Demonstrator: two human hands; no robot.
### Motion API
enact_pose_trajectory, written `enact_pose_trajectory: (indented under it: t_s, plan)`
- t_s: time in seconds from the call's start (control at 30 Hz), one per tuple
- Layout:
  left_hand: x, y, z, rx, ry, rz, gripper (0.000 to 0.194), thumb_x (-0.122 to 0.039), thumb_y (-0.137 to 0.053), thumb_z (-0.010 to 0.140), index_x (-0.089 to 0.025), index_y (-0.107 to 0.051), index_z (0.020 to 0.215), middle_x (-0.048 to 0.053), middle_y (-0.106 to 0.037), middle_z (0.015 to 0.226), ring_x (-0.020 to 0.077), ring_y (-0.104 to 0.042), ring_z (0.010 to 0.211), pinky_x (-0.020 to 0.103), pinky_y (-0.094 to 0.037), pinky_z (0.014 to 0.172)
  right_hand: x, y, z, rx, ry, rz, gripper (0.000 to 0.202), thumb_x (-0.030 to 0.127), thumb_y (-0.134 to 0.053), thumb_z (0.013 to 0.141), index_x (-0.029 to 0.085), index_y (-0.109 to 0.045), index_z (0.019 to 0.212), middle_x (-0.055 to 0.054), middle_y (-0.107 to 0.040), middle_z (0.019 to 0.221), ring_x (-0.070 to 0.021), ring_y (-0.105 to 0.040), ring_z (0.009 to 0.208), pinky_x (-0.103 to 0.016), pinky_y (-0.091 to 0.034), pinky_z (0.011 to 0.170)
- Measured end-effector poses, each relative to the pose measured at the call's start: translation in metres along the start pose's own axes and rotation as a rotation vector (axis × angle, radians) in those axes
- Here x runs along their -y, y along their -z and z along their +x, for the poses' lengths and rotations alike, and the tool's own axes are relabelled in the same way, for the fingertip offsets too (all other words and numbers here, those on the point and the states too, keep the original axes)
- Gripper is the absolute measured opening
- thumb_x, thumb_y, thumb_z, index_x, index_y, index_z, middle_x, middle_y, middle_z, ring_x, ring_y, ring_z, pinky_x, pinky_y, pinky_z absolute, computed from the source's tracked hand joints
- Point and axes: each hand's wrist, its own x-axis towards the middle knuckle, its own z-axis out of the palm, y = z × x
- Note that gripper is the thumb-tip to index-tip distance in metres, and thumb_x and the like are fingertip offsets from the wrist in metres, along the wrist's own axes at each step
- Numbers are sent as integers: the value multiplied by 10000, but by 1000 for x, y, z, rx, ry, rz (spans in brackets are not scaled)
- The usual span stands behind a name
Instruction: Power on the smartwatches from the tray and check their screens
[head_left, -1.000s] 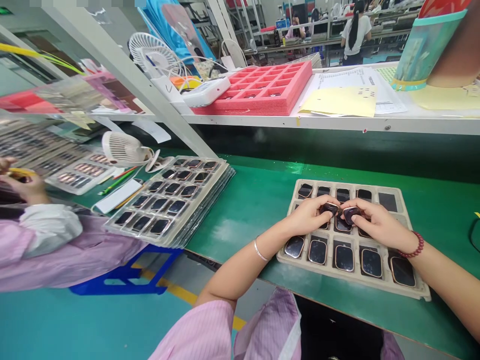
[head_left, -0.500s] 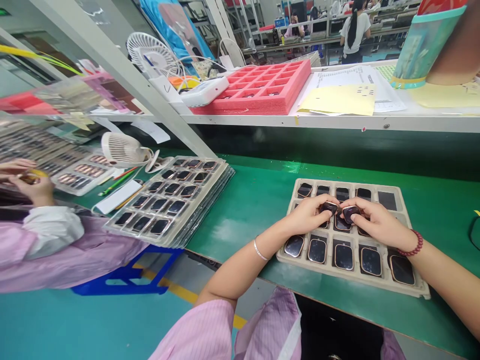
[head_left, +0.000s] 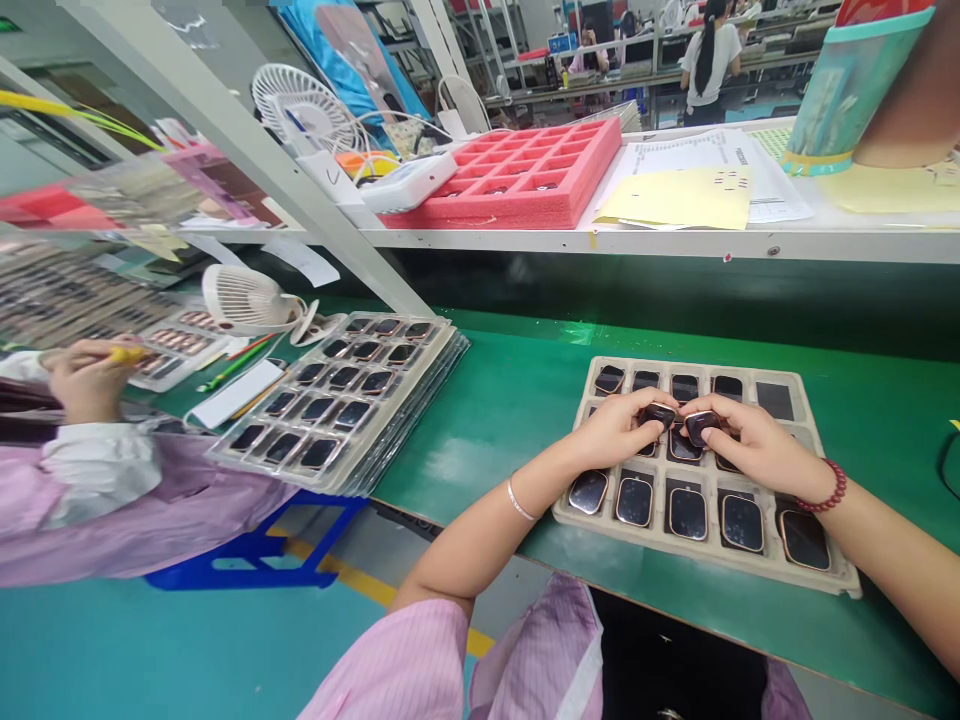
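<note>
My left hand (head_left: pixel 619 430) pinches a dark smartwatch case (head_left: pixel 658 414) with a rose-gold rim between thumb and fingers. In my right hand (head_left: pixel 746 437) is a second smartwatch case (head_left: pixel 700 429), gripped the same way and tilted. Both cases are side by side, close together, above the middle of a beige moulded tray (head_left: pixel 697 554). Rounded black-faced watch cases (head_left: pixel 688 512) lie in the tray's pockets, with a full row along the near side. A far-right pocket (head_left: pixel 775 402) holds no case. My hands and forearms hide part of the middle rows.
To the left stands a stack of clear trays (head_left: pixel 360 420) filled with dark-faced cases. Beyond it are a small white fan (head_left: pixel 244 300) and pens. A co-worker's hand (head_left: pixel 90 380) holds something yellow. Above runs a white shelf (head_left: pixel 660 245) bearing a pink foam tray (head_left: pixel 525 205).
My hands and the two smartwatch cases have stayed put. At the left, the co-worker's hands have shifted to the right, with the yellow thing now held up.
</note>
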Motion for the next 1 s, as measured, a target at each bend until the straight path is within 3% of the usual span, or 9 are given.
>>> enact_pose_trajectory:
  t_s: [0.3, 0.67, 1.0]
  plan:
    - [1, 0, 0, 5, 2, -6, 319, -170, -479, 812, -166, -574, 1117, 55, -656, 1048, 135, -579, 798, 243, -435, 686, 0, 0, -1, 3, 2, -3, 292, 139, -436, 873, 222, -559, 1124, -69, -680, 1080, -263, -642, 982, -397, -519, 827]
    - [1, 1, 0, 16, 9, 8, 325, -166, -477, 815, -165, -571, 1126, 57, -656, 1065, 135, -584, 792, 243, -445, 691, -1, 0, 0, -10, 11, -8, 305, 141, -456, 859, 227, -577, 1125, -53, -700, 949, -258, -655, 934, -372, -533, 786]
    - [2, 0, 0, 11, 10, -3, 325, -158, -476, 808, -164, -574, 1119, 58, -656, 1054, 132, -581, 786, 242, -440, 683, -2, -1, 0, -12, 13, 7, 294, 150, -456, 856, 222, -575, 1115, -66, -683, 1077, -252, -656, 929, -369, -546, 760]
